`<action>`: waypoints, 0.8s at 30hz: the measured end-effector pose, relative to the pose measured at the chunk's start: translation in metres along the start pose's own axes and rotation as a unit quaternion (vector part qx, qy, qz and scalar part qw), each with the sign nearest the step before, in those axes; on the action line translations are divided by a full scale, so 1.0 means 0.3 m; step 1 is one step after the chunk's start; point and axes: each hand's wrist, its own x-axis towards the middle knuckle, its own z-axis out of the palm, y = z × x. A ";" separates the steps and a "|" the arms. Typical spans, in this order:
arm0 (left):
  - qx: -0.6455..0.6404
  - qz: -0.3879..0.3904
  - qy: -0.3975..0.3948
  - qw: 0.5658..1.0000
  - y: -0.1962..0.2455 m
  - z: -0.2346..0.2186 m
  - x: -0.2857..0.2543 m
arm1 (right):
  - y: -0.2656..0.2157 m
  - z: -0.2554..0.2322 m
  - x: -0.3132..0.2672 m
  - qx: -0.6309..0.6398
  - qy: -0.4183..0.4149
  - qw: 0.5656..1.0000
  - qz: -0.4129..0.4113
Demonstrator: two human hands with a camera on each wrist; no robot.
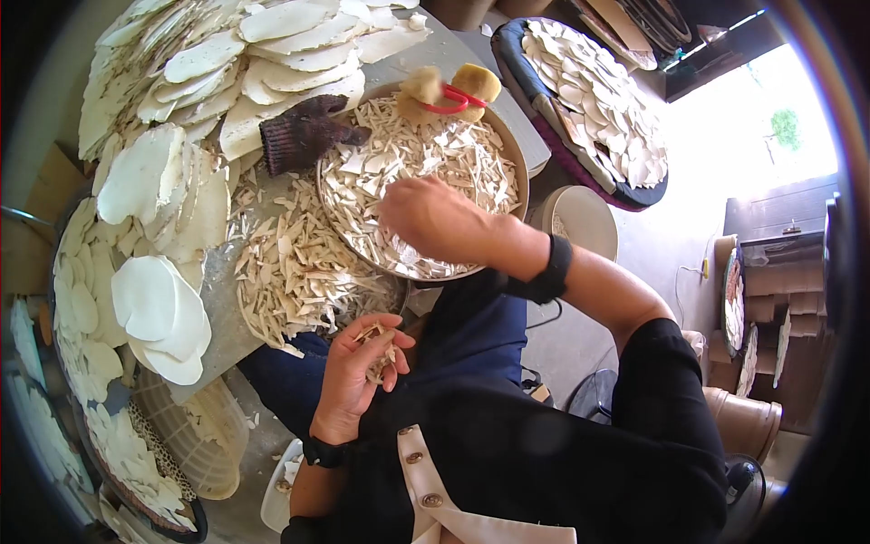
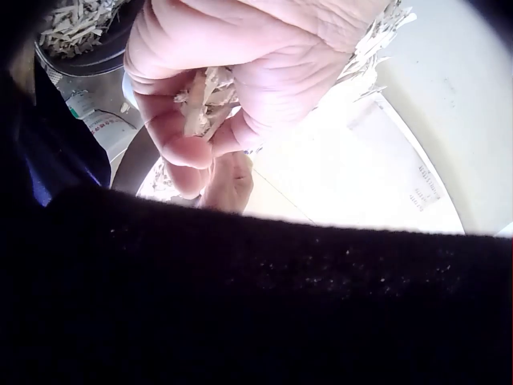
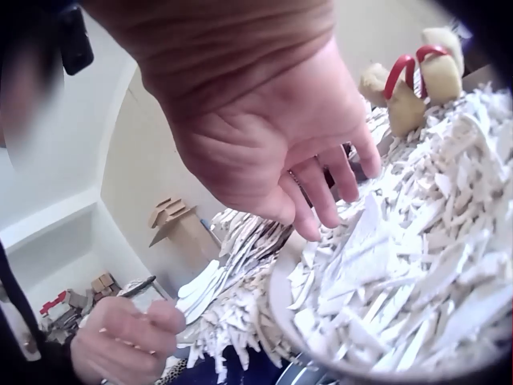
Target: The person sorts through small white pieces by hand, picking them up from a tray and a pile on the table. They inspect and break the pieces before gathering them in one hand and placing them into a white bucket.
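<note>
Curled fingers of my left hand (image 1: 349, 385) hold a small bunch of pale dry slivers (image 2: 210, 100) close to my lap. My right hand (image 1: 435, 213) hovers over a wide round pan (image 1: 523, 172) heaped with white, brittle strips (image 3: 433, 249). In the right wrist view its fingers (image 3: 314, 192) reach loosely down near the strips, with nothing seen in them. Left of the pan lies a looser pile of beige strips (image 1: 294, 258). Scissors (image 1: 449, 98) with red handles padded in yellow rest on the strips at the pan's far side.
A dark knitted glove (image 1: 304, 136) lies against the pan's left rim. Stacked white oval slices (image 1: 163, 308) cover the left and back of the grey table (image 1: 222, 313). Beyond the pan are a pale bucket (image 1: 594, 222) and a dark-rimmed tray (image 1: 507, 68) of slices. A plastic basket (image 1: 231, 453) sits lower left.
</note>
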 end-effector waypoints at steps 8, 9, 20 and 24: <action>0.009 -0.019 -0.022 1.000 0.008 -0.002 -0.028 | 0.194 -0.018 0.110 -0.015 0.034 0.978 0.205; 0.002 -0.016 -0.024 1.000 0.006 -0.013 -0.035 | 0.190 -0.048 0.107 -0.011 -0.005 0.972 0.233; -0.005 -0.012 -0.026 1.000 0.003 0.008 -0.035 | 0.236 0.014 0.231 -0.109 0.052 0.968 0.222; -0.047 0.023 -0.047 0.997 -0.016 -0.029 -0.034 | 0.194 -0.024 0.214 -0.100 0.051 0.967 0.230</action>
